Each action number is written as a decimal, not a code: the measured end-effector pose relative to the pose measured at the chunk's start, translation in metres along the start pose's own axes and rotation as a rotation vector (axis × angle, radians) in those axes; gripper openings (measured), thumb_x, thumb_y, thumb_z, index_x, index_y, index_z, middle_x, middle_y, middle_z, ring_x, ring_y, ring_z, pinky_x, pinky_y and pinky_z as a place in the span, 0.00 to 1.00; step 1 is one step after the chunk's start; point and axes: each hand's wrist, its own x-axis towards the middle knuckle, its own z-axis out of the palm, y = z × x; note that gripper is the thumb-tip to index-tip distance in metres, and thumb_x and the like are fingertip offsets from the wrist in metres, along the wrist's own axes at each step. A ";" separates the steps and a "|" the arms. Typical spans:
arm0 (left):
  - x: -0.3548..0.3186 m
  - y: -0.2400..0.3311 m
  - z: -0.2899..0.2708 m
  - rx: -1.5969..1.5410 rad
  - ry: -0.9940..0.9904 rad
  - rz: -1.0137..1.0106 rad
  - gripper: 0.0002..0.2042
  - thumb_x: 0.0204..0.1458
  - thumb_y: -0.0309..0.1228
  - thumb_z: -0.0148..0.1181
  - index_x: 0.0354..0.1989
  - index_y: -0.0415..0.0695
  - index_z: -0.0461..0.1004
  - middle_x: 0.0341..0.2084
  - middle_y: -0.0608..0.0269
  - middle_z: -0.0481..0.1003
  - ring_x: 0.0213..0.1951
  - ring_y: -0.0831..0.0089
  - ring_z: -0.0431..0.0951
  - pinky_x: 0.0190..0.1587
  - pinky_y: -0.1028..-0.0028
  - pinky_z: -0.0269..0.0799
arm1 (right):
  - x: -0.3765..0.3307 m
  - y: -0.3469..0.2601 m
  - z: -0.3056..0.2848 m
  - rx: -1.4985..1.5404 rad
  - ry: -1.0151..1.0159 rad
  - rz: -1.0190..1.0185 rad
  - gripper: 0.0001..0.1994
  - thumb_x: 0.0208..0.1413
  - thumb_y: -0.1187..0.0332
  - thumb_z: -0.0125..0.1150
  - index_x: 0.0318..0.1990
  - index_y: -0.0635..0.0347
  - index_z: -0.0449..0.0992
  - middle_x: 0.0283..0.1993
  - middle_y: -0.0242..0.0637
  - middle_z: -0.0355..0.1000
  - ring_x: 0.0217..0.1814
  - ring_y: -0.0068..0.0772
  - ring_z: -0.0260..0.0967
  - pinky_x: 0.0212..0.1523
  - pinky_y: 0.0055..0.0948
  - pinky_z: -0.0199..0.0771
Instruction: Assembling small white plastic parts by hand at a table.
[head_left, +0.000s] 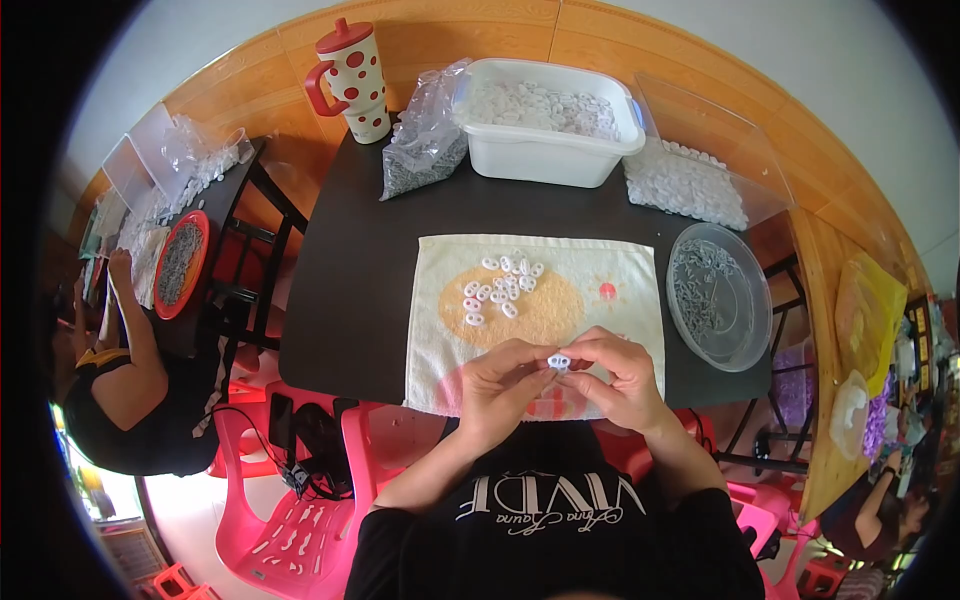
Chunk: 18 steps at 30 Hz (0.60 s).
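My left hand (pixel 505 385): thumb and forefinger pinching the piece from its left side; the other fingers curl in behind.
My right hand (pixel 615 375): thumb and forefinger pinching the same piece from its right, fingertips close to those of my left.
Piece (pixel 559 361): small, white, with dark holes facing up; held between my two hands over the near part of the towel (pixel 435 350).
Loose pieces (pixel 509 311): a scattered group of white ones on the towel, beyond my hands and a little to the left; some touch.
Table (pixel 345 300): dark, under the towel.
Dish (pixel 757 300): round and clear, just right of the towel, with small grey parts in it.
Far side: a mug (pixel 362 95) with red dots, a clear bag (pixel 425 160) of grey bits, a white tub (pixel 540 158) filled with pale pieces, then a clear box (pixel 740 130) with white ones.
To my left: a co-worker (pixel 120 395) at another table, by a red tray (pixel 206 240) of grey parts.
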 end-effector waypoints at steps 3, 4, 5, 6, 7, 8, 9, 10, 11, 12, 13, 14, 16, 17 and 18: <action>0.000 -0.002 -0.001 -0.017 -0.006 -0.034 0.14 0.54 0.11 0.58 0.48 0.37 0.79 0.36 0.64 0.75 0.37 0.81 0.76 0.39 0.81 0.72 | -0.001 0.002 0.001 -0.074 0.004 -0.062 0.15 0.46 0.85 0.66 0.44 0.68 0.79 0.36 0.42 0.77 0.34 0.31 0.77 0.35 0.25 0.75; 0.000 -0.004 -0.002 -0.017 -0.006 -0.035 0.14 0.54 0.11 0.58 0.48 0.37 0.79 0.36 0.64 0.75 0.37 0.81 0.76 0.39 0.81 0.72 | -0.001 0.002 0.001 -0.073 0.000 -0.058 0.14 0.46 0.85 0.66 0.43 0.68 0.79 0.36 0.42 0.77 0.34 0.31 0.77 0.35 0.26 0.75; 0.000 -0.006 -0.004 -0.007 -0.008 -0.051 0.14 0.54 0.11 0.58 0.47 0.37 0.79 0.35 0.64 0.75 0.37 0.81 0.76 0.39 0.81 0.72 | -0.002 0.003 0.001 -0.072 -0.003 -0.054 0.13 0.46 0.85 0.66 0.42 0.68 0.79 0.36 0.42 0.77 0.34 0.31 0.77 0.35 0.26 0.74; -0.001 -0.008 -0.005 0.002 -0.010 -0.068 0.13 0.54 0.11 0.58 0.46 0.36 0.79 0.35 0.65 0.75 0.37 0.81 0.76 0.39 0.81 0.73 | -0.003 0.005 0.001 -0.071 -0.003 -0.053 0.13 0.46 0.85 0.66 0.42 0.68 0.79 0.36 0.42 0.77 0.34 0.31 0.77 0.35 0.26 0.74; 0.000 -0.009 -0.005 0.002 -0.010 -0.068 0.13 0.54 0.11 0.58 0.46 0.36 0.79 0.35 0.65 0.75 0.37 0.81 0.76 0.39 0.81 0.73 | -0.005 0.009 0.001 -0.077 -0.011 -0.048 0.13 0.46 0.85 0.66 0.41 0.68 0.78 0.36 0.42 0.77 0.34 0.32 0.77 0.35 0.26 0.75; 0.000 -0.010 -0.004 0.014 0.000 -0.082 0.12 0.53 0.11 0.59 0.45 0.36 0.79 0.34 0.65 0.76 0.35 0.82 0.76 0.37 0.82 0.73 | -0.006 0.013 0.001 -0.083 -0.019 -0.043 0.12 0.46 0.85 0.65 0.40 0.68 0.78 0.35 0.42 0.77 0.34 0.32 0.77 0.35 0.26 0.75; 0.000 -0.011 -0.003 0.025 0.011 -0.096 0.12 0.52 0.11 0.60 0.44 0.36 0.79 0.33 0.66 0.76 0.34 0.83 0.76 0.36 0.82 0.73 | -0.010 0.017 0.002 -0.082 -0.019 -0.042 0.12 0.46 0.85 0.65 0.40 0.68 0.78 0.35 0.42 0.77 0.34 0.32 0.77 0.35 0.26 0.75; -0.001 -0.013 -0.003 0.025 0.012 -0.099 0.12 0.52 0.11 0.60 0.44 0.36 0.79 0.33 0.66 0.76 0.34 0.83 0.76 0.36 0.82 0.73 | -0.015 0.021 0.003 -0.085 -0.015 -0.013 0.12 0.46 0.86 0.64 0.39 0.67 0.78 0.35 0.42 0.77 0.34 0.33 0.77 0.35 0.27 0.74; -0.002 -0.016 -0.003 0.106 0.010 -0.089 0.12 0.52 0.11 0.60 0.44 0.36 0.79 0.32 0.67 0.76 0.34 0.83 0.76 0.37 0.82 0.73 | -0.018 0.025 0.004 -0.087 -0.011 0.016 0.12 0.46 0.87 0.63 0.39 0.67 0.78 0.35 0.42 0.76 0.34 0.34 0.77 0.34 0.27 0.74; -0.003 -0.018 -0.003 0.187 0.007 -0.079 0.12 0.52 0.11 0.59 0.43 0.36 0.78 0.31 0.68 0.76 0.35 0.83 0.76 0.38 0.81 0.73 | -0.020 0.029 0.004 -0.085 -0.011 0.019 0.12 0.46 0.87 0.63 0.39 0.67 0.78 0.35 0.42 0.76 0.34 0.34 0.77 0.34 0.27 0.74; -0.004 -0.018 -0.003 0.187 0.008 -0.085 0.12 0.52 0.11 0.59 0.43 0.36 0.78 0.31 0.68 0.76 0.35 0.83 0.76 0.38 0.81 0.73 | -0.023 0.031 0.004 -0.111 -0.013 0.003 0.13 0.45 0.88 0.62 0.38 0.66 0.77 0.34 0.42 0.76 0.34 0.37 0.76 0.34 0.28 0.74; -0.005 -0.019 -0.003 0.293 -0.008 -0.055 0.12 0.51 0.11 0.60 0.42 0.36 0.78 0.30 0.66 0.76 0.34 0.80 0.77 0.37 0.80 0.74 | -0.026 0.033 0.005 -0.138 -0.015 -0.013 0.13 0.44 0.89 0.61 0.38 0.66 0.77 0.33 0.43 0.76 0.33 0.39 0.76 0.33 0.29 0.73; -0.004 -0.018 -0.003 0.399 -0.026 -0.031 0.12 0.50 0.11 0.60 0.42 0.36 0.78 0.29 0.64 0.77 0.34 0.77 0.77 0.37 0.78 0.74 | -0.029 0.036 0.004 -0.169 -0.040 -0.017 0.14 0.42 0.89 0.60 0.37 0.66 0.77 0.33 0.43 0.75 0.33 0.41 0.75 0.33 0.30 0.73; -0.002 -0.015 -0.002 0.595 -0.064 0.067 0.11 0.48 0.12 0.61 0.41 0.36 0.78 0.29 0.60 0.77 0.33 0.71 0.78 0.36 0.75 0.74 | -0.029 0.038 0.003 -0.204 -0.066 -0.027 0.15 0.40 0.89 0.59 0.37 0.66 0.77 0.32 0.44 0.74 0.33 0.43 0.75 0.32 0.31 0.73; -0.001 -0.014 -0.002 0.791 -0.102 0.167 0.11 0.47 0.13 0.62 0.40 0.36 0.78 0.29 0.57 0.77 0.32 0.66 0.79 0.35 0.72 0.75 | -0.029 0.038 0.003 -0.202 -0.065 -0.022 0.15 0.40 0.89 0.59 0.37 0.66 0.77 0.32 0.44 0.74 0.33 0.43 0.75 0.32 0.31 0.73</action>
